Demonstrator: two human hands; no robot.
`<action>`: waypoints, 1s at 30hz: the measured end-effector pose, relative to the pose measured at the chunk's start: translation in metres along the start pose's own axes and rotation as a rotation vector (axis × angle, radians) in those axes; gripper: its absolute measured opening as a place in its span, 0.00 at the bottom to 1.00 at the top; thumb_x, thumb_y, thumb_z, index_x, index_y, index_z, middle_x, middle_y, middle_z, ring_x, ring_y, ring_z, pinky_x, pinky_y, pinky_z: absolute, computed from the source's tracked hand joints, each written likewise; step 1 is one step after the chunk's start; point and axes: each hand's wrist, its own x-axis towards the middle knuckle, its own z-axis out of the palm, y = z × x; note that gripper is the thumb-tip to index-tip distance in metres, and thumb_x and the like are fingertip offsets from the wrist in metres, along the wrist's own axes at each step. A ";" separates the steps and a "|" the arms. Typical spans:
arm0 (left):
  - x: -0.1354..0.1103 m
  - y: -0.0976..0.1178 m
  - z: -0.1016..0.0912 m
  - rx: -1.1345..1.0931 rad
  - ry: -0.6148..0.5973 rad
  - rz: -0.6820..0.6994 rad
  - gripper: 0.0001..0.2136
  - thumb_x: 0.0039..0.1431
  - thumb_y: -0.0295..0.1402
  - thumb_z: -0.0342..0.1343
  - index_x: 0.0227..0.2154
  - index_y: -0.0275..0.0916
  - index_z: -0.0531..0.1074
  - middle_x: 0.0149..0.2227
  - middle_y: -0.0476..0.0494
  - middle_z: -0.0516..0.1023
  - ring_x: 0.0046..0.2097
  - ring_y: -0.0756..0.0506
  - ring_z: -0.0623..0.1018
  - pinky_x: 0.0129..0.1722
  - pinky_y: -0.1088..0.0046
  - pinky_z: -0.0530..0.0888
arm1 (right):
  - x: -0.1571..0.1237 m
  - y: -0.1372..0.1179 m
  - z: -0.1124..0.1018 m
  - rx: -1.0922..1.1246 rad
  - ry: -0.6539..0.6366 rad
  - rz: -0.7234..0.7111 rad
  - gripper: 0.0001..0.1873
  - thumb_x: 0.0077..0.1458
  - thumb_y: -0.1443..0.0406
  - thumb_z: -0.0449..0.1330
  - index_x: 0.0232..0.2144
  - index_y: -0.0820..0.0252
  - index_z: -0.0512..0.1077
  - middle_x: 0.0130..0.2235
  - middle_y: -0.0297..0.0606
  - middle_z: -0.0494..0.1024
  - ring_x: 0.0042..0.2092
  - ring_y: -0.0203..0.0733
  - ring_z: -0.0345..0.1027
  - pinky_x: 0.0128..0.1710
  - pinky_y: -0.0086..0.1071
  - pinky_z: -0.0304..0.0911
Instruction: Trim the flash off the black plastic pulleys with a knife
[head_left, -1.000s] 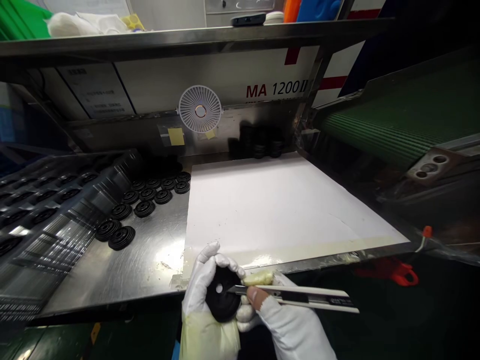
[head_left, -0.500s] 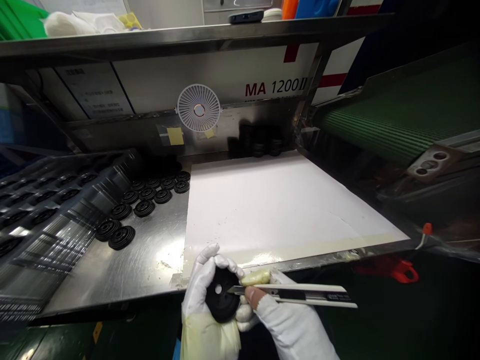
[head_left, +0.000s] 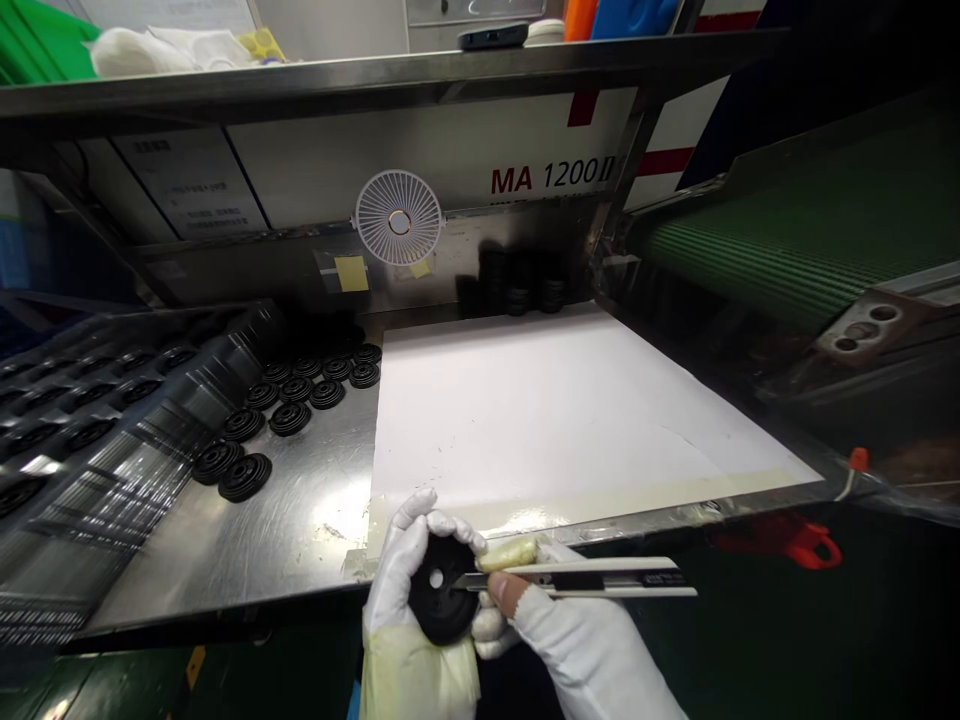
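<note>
My left hand [head_left: 405,590], in a white glove, is closed around a round black rubber disc [head_left: 439,600] with a small centre hole, held just below the table's front edge. My right hand [head_left: 570,640], also gloved, grips a long utility knife [head_left: 592,578]. Its blade tip rests against the disc's upper face. One finger of the right hand is wrapped in yellowish tape and lies along the knife. Both hands hover in front of the white sheet [head_left: 555,410] that covers the steel worktable [head_left: 285,520].
Several black ribbed discs [head_left: 289,405] lie in rows on the steel at left, beside a clear plastic tray [head_left: 82,440] holding more. Stacked black discs [head_left: 521,280] stand at the back wall under a small white fan [head_left: 398,217]. A green conveyor [head_left: 795,230] slopes at right; a red tool [head_left: 787,540] hangs below the edge.
The knife's far end has tilted slightly up and in toward the table edge. The left hand and disc have stayed almost in place.
</note>
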 end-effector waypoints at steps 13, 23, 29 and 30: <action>0.015 0.000 -0.045 0.358 -0.192 -0.161 0.06 0.38 0.20 0.62 0.22 0.36 0.77 0.23 0.41 0.77 0.25 0.43 0.75 0.24 0.68 0.71 | 0.018 -0.012 -0.012 0.260 -0.131 0.056 0.13 0.40 0.58 0.69 0.24 0.62 0.75 0.21 0.32 0.76 0.24 0.35 0.71 0.25 0.29 0.69; 0.020 -0.009 -0.042 0.414 -0.172 -0.072 0.05 0.34 0.22 0.61 0.17 0.38 0.76 0.22 0.42 0.77 0.28 0.40 0.77 0.30 0.64 0.73 | 0.018 -0.002 -0.018 0.024 -0.109 0.064 0.15 0.36 0.56 0.70 0.18 0.63 0.75 0.15 0.32 0.73 0.19 0.37 0.69 0.27 0.33 0.70; 0.020 -0.003 -0.043 0.539 -0.209 -0.049 0.04 0.35 0.24 0.61 0.17 0.38 0.74 0.22 0.44 0.77 0.27 0.42 0.76 0.31 0.66 0.72 | 0.014 0.001 -0.026 -0.060 -0.138 0.058 0.13 0.43 0.56 0.66 0.20 0.60 0.76 0.20 0.35 0.75 0.23 0.40 0.70 0.30 0.36 0.70; 0.020 -0.001 -0.043 0.547 -0.224 -0.049 0.03 0.36 0.24 0.61 0.17 0.38 0.74 0.22 0.44 0.77 0.28 0.42 0.76 0.31 0.65 0.73 | 0.012 0.000 -0.025 -0.060 -0.139 0.049 0.12 0.43 0.56 0.66 0.20 0.60 0.76 0.21 0.35 0.75 0.24 0.40 0.70 0.30 0.36 0.69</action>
